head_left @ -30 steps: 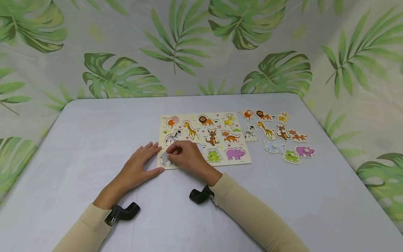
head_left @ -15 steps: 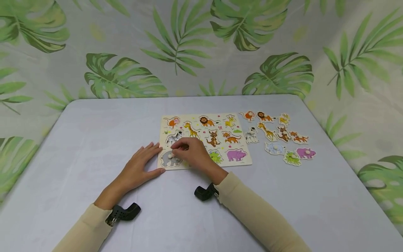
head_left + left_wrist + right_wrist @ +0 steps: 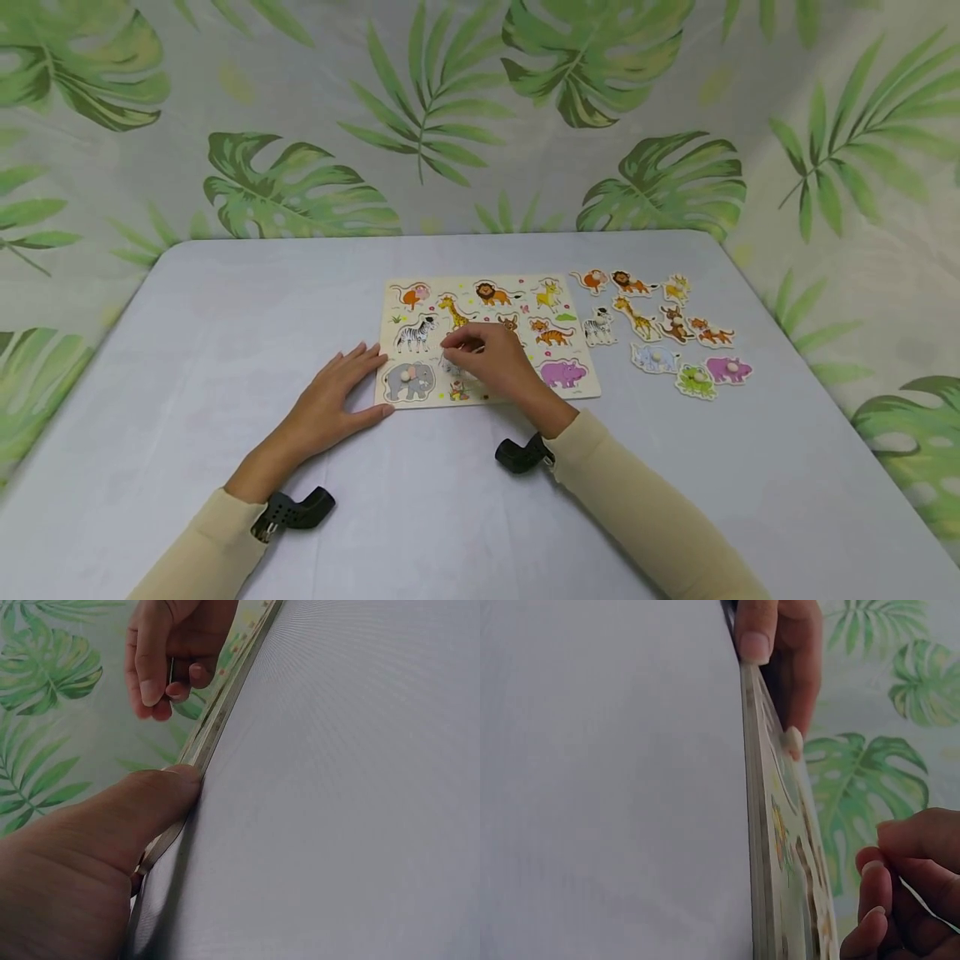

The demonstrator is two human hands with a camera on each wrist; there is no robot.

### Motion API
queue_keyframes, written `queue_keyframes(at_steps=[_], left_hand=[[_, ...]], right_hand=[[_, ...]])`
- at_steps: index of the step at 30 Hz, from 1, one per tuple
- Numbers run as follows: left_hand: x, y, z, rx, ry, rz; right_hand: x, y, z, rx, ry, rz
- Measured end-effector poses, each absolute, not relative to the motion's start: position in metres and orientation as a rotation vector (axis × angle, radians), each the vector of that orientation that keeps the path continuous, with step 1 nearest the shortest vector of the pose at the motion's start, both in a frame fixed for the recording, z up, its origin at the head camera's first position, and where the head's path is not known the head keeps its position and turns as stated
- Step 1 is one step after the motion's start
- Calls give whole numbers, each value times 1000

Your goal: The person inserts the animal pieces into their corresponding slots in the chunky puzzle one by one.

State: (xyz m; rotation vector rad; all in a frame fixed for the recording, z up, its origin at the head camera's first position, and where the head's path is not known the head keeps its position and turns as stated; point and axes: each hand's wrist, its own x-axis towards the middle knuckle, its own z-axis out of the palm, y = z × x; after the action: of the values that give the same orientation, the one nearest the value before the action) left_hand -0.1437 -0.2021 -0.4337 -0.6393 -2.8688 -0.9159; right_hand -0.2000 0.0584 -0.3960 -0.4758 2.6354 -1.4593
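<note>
Puzzle board [image 3: 450, 284]: lying where, and steadied how?

Flat on the pale tabletop [image 3: 442, 500]. Braced at its left edge by the left hand [image 3: 333, 404], straight-fingered, with thumb against the near left corner; probably to prevent any sliding.

And the right hand [image 3: 491, 362]?

Above the board's middle, loosely curled, with thumb close to forefinger and nothing visibly held. Clear of the elephant piece [image 3: 408, 383], knob up in the near left recess and apparently seated.

Why the loose pieces [image 3: 675, 325] over there?

Just beside the board's right edge, presumably for easy reach by the right hand, with the board's recesses left uncovered.

Anything different from half a second ago?

Right hand farther right, away from the elephant piece's knob. Elephant piece now in full view, no longer partly behind fingers. Left hand and loose pieces practically unchanged.
</note>
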Motion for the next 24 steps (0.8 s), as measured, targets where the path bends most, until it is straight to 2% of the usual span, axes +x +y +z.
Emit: queue_keyframes(at_steps=[24], left_hand=[[-142, -201, -434, -575, -2914, -909]], right_hand=[[-211, 116, -392, -340, 2722, -1455]])
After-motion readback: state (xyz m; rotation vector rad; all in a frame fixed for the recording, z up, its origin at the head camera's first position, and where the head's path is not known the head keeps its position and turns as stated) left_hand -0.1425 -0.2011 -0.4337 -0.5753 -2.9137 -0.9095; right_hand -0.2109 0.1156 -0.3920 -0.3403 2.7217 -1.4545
